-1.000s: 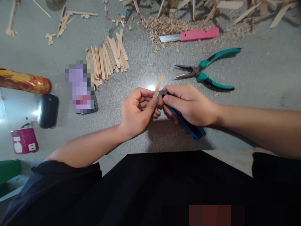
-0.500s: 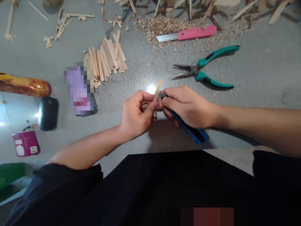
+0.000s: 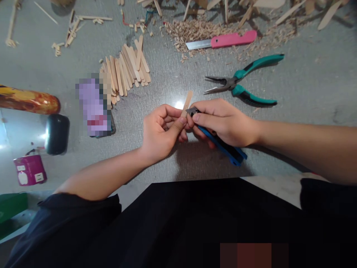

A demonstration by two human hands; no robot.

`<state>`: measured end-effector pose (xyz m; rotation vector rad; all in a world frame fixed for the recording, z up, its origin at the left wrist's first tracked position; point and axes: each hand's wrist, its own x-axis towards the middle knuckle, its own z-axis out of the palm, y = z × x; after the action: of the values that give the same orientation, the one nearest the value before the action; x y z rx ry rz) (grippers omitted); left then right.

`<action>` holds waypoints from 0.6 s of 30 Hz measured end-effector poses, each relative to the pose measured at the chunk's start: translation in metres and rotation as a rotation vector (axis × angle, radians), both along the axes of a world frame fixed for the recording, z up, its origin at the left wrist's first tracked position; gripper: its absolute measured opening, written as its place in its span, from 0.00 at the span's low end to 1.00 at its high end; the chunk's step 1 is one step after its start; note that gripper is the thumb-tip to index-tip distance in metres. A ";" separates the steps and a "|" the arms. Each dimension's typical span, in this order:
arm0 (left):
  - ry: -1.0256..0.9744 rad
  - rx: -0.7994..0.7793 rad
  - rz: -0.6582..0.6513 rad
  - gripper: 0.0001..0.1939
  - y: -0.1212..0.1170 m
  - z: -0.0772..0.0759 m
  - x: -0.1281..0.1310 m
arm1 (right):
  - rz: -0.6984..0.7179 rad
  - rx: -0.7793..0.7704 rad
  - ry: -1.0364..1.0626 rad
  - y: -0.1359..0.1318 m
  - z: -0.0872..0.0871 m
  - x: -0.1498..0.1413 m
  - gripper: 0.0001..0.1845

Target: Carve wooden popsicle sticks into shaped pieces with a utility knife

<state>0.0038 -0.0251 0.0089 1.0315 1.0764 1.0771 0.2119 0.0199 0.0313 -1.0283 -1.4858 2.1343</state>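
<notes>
My left hand (image 3: 163, 132) is closed around the lower end of a thin wooden stick (image 3: 187, 100), pinching it between thumb and fingers so its tip points up and away. My right hand (image 3: 223, 121) grips a blue-handled utility knife (image 3: 225, 147), with the dark blade end (image 3: 193, 110) set against the stick just above my left thumb. The knife's handle sticks out below my right palm. Both hands hover over the grey floor (image 3: 306, 85), close together at the middle of the view.
A fan of wooden sticks (image 3: 126, 70) lies to the upper left. A pink utility knife (image 3: 223, 40) rests among wood shavings (image 3: 195, 29), with teal pliers (image 3: 242, 83) below it. At left are an orange cylinder (image 3: 28, 100), a black object (image 3: 57, 134) and a purple socket block (image 3: 29, 170).
Both hands have lifted slightly, and more of the stick's tip now shows above my left thumb. The blade stays against the stick.
</notes>
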 end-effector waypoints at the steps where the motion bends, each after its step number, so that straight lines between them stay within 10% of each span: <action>1: 0.007 -0.006 0.014 0.23 0.000 0.001 0.000 | -0.007 -0.010 0.003 0.000 0.000 0.000 0.15; 18: 0.065 0.014 0.037 0.24 -0.004 0.001 0.003 | -0.074 0.037 -0.047 -0.005 0.003 -0.005 0.17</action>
<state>0.0069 -0.0292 0.0094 1.0674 1.1450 1.0882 0.2072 0.0152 0.0341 -1.1099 -1.4794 2.0376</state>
